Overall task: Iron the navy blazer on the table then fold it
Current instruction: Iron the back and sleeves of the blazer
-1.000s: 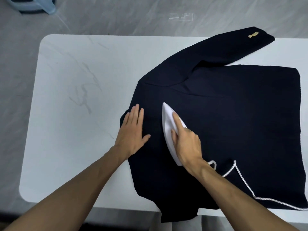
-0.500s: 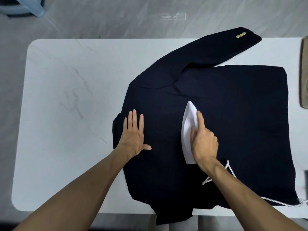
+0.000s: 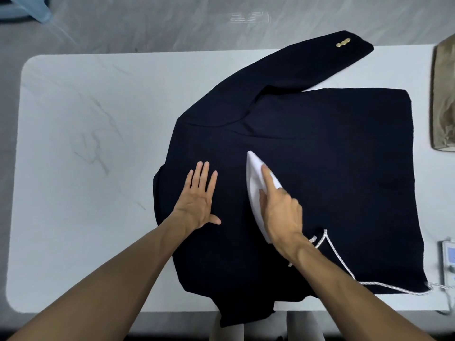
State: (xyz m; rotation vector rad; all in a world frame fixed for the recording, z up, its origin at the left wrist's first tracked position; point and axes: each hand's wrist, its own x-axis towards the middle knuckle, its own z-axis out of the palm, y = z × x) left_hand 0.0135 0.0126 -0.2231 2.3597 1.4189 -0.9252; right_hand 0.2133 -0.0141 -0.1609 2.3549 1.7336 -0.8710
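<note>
The navy blazer (image 3: 332, 153) lies spread flat on the white marble table (image 3: 86, 143), one sleeve with gold buttons (image 3: 343, 43) angled toward the far right. My left hand (image 3: 200, 198) presses flat on the cloth near the blazer's left edge, fingers straight. My right hand (image 3: 280, 210) grips the white iron (image 3: 256, 175), index finger stretched along its top. The iron's tip points away from me and rests on the blazer's middle. A braided white cord (image 3: 344, 271) trails from the iron's back across the cloth to the right.
A brown paper bag (image 3: 444, 99) stands at the table's right edge. A small white device (image 3: 448, 264) sits at the near right corner, where the cord ends. A blue stool leg (image 3: 29, 8) shows on the floor far left. The blazer's lower part hangs over the near edge.
The iron, in my right hand, slid from the left part of the blazer toward its middle, then back a little toward my left hand. My left hand stayed flat on the cloth.
</note>
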